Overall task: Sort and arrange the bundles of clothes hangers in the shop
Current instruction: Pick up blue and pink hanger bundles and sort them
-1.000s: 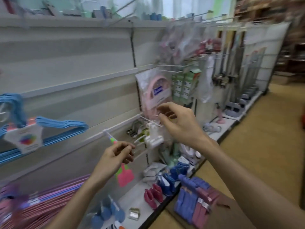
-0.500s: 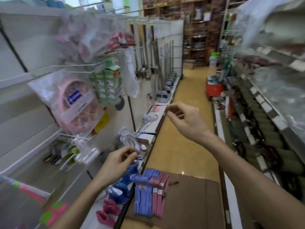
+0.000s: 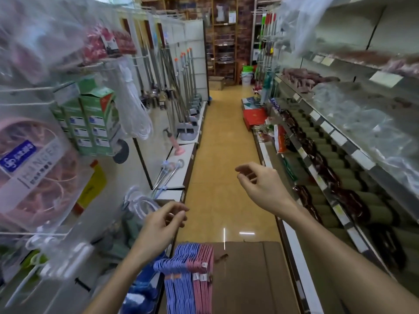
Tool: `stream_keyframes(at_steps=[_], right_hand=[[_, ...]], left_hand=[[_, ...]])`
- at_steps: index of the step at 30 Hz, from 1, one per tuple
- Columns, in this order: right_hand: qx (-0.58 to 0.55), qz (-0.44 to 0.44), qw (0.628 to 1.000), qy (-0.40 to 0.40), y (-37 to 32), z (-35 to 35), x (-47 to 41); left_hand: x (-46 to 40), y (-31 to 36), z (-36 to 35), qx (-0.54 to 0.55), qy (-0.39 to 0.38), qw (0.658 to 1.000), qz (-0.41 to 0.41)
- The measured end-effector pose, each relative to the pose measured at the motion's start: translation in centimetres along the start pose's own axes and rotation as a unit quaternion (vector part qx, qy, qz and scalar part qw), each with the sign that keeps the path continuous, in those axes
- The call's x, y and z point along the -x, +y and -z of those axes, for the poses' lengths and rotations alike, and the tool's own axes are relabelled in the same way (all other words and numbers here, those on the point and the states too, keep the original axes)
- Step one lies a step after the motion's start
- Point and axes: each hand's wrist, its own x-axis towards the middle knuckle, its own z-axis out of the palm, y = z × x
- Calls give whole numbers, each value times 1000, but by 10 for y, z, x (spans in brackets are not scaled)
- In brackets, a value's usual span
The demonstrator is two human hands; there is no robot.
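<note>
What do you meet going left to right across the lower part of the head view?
Pink round hanger pack → left hand → blue hanger bundles → pink hanger bundles → cardboard box → right hand.

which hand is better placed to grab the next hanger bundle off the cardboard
Probably the left hand: it hangs empty almost directly above the purple and pink hanger bundles on the cardboard. The right hand, also empty, is higher and farther away.

On the brown cardboard [image 3: 249, 279], lilac hangers [image 3: 179, 282] lie beside pink hangers [image 3: 203, 279]; beyond it, seemingly amber floor tiles [image 3: 217, 177].
</note>
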Motion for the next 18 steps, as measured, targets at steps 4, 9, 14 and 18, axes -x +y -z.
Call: stream_keyframes(at_steps=[4, 9, 14, 18], right_hand=[[10, -45, 998, -33, 52, -48, 7], [3, -67, 995, -73, 137, -121, 24], [16, -47, 996, -76, 234, -210, 46], [63, -52, 993, -83, 322, -302, 73]], left_hand=[[-22, -45, -21, 17, 12, 1000, 20], [-46, -123, -73, 8, 24, 999, 27], [-57, -221, -137, 5, 49, 999, 22], [-62, -311, -192, 6, 74, 997, 11]])
